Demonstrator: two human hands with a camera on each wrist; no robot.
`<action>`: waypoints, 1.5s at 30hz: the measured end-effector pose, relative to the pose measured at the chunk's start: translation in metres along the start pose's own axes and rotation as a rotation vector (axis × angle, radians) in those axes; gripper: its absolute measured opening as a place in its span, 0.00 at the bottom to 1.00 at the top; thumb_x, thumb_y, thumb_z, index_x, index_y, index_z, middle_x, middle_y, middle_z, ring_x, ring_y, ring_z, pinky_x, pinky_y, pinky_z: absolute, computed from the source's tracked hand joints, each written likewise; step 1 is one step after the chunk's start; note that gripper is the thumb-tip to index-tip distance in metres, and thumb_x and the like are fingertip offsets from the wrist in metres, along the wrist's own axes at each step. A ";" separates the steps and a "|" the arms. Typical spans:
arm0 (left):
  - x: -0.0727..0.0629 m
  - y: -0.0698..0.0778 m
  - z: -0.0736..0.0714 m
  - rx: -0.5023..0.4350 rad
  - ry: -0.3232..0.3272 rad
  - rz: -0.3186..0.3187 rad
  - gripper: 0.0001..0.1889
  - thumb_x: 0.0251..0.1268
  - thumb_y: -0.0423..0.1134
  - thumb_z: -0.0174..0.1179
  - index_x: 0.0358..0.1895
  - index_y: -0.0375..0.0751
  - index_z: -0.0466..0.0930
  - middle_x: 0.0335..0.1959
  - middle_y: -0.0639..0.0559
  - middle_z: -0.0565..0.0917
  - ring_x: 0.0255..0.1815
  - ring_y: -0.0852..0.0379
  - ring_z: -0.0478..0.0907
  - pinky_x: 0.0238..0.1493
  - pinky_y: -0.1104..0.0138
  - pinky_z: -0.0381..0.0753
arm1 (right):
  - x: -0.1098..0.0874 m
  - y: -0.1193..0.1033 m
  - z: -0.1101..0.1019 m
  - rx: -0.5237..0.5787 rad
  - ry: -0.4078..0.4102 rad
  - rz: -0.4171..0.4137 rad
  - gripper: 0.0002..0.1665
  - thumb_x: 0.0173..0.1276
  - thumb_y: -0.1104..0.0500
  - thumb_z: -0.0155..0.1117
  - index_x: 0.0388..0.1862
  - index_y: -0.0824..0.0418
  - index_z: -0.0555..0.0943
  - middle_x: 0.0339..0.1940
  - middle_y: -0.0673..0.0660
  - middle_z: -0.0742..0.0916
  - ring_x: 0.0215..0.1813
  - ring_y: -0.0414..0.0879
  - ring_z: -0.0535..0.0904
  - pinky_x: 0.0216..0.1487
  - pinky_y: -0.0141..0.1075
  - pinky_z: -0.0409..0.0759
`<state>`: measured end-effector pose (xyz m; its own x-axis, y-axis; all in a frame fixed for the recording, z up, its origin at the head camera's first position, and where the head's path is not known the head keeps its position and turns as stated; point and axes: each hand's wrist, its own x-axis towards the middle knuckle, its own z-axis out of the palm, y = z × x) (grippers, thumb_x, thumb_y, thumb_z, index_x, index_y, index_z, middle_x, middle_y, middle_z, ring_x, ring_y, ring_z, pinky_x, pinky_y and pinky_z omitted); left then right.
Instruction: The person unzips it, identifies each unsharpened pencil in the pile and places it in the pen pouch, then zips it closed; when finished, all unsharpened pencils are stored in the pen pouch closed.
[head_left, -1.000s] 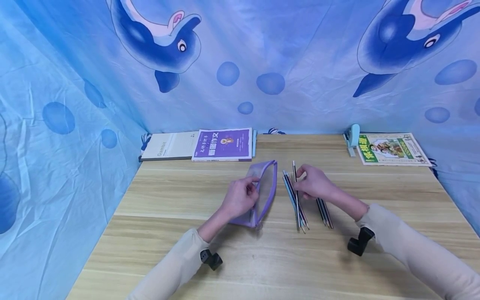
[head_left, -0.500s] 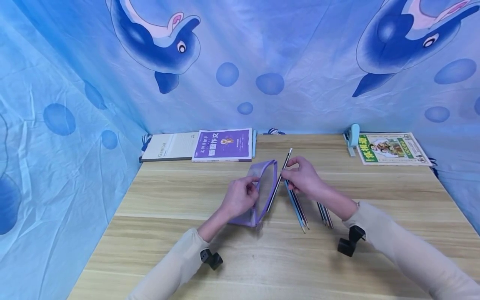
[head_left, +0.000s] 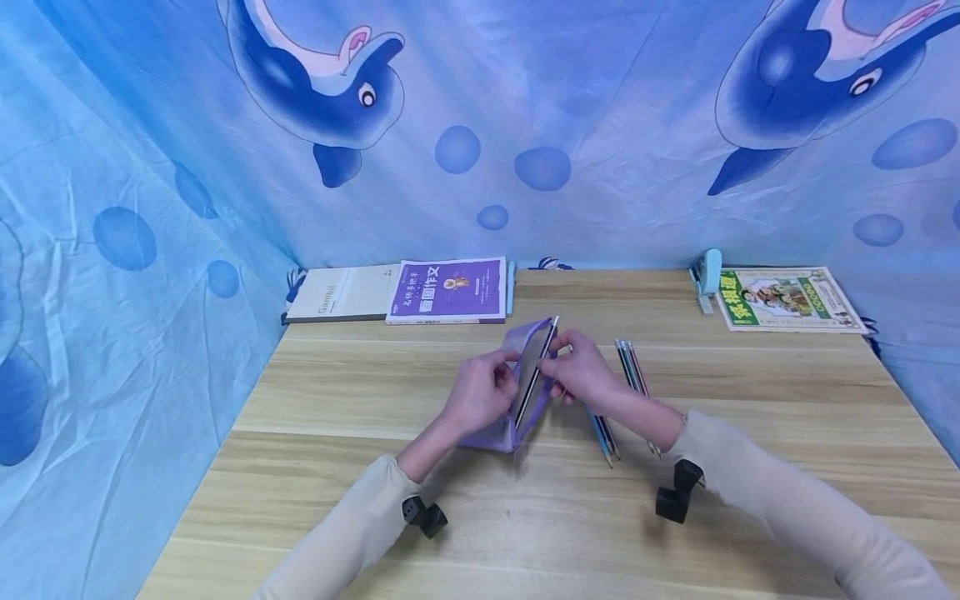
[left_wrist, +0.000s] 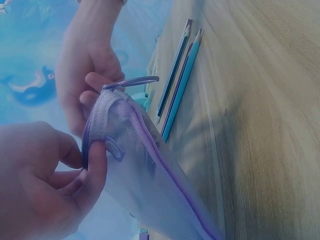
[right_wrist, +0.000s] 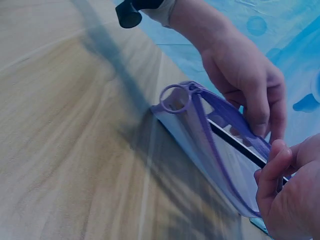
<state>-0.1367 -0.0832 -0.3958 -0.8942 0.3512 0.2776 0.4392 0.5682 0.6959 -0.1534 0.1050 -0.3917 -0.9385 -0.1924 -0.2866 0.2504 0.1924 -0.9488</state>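
Observation:
A see-through pencil pouch with purple trim stands with its zipped mouth spread open. My left hand pinches the near-left edge of that mouth between thumb and fingers. From the other side my right hand holds a dark pencil with a light stripe, which slants down inside the mouth. Its upper end sticks out past the far corner of the pouch. Beneath the right hand lie a blue pencil and a darker one beside it, their upper parts partly covered. The left wrist view shows a purple zip pull ring at the pouch corner.
More pencils lie on the table right of my right hand, partly behind the forearm. A notebook and a purple book are at the back left. A light-blue stapler and a magazine are at the back right.
My right hand has lifted the dark pencil off the pile and brought it left into the pouch mouth. The left hand keeps its place on the pouch edge.

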 end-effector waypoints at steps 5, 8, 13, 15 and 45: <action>0.000 0.001 0.000 -0.007 0.014 0.014 0.19 0.51 0.21 0.57 0.49 0.25 0.83 0.23 0.51 0.81 0.18 0.65 0.75 0.22 0.73 0.79 | 0.000 0.004 0.003 -0.008 -0.011 -0.001 0.19 0.69 0.68 0.60 0.54 0.69 0.65 0.25 0.59 0.83 0.15 0.42 0.73 0.12 0.29 0.69; 0.000 0.001 0.000 0.006 0.022 0.024 0.19 0.51 0.21 0.57 0.49 0.26 0.83 0.22 0.51 0.81 0.19 0.65 0.75 0.22 0.73 0.78 | 0.001 0.006 0.004 -0.015 -0.017 -0.014 0.18 0.70 0.67 0.60 0.54 0.70 0.66 0.29 0.62 0.86 0.15 0.41 0.73 0.12 0.29 0.69; 0.000 0.002 0.000 -0.012 0.008 0.007 0.19 0.51 0.21 0.57 0.50 0.25 0.83 0.23 0.51 0.81 0.18 0.65 0.75 0.22 0.74 0.79 | 0.001 0.006 0.003 -0.031 -0.026 -0.003 0.15 0.71 0.67 0.56 0.53 0.72 0.69 0.34 0.63 0.87 0.16 0.41 0.74 0.12 0.29 0.69; 0.000 0.002 0.000 -0.032 0.000 -0.007 0.20 0.51 0.20 0.57 0.50 0.25 0.82 0.24 0.50 0.82 0.17 0.65 0.76 0.22 0.73 0.80 | 0.000 0.006 0.002 -0.038 -0.028 0.007 0.15 0.71 0.68 0.55 0.54 0.73 0.71 0.36 0.63 0.87 0.17 0.41 0.75 0.13 0.29 0.70; -0.001 -0.003 0.005 -0.015 0.018 0.027 0.18 0.51 0.20 0.57 0.48 0.24 0.83 0.22 0.50 0.81 0.16 0.66 0.74 0.21 0.74 0.78 | -0.014 0.051 -0.135 -0.603 0.021 -0.076 0.20 0.68 0.63 0.62 0.53 0.77 0.75 0.28 0.58 0.84 0.26 0.49 0.78 0.23 0.37 0.77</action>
<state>-0.1365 -0.0817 -0.4019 -0.8836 0.3523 0.3085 0.4619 0.5472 0.6980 -0.1594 0.2480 -0.4182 -0.9545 -0.2094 -0.2125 0.0092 0.6913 -0.7225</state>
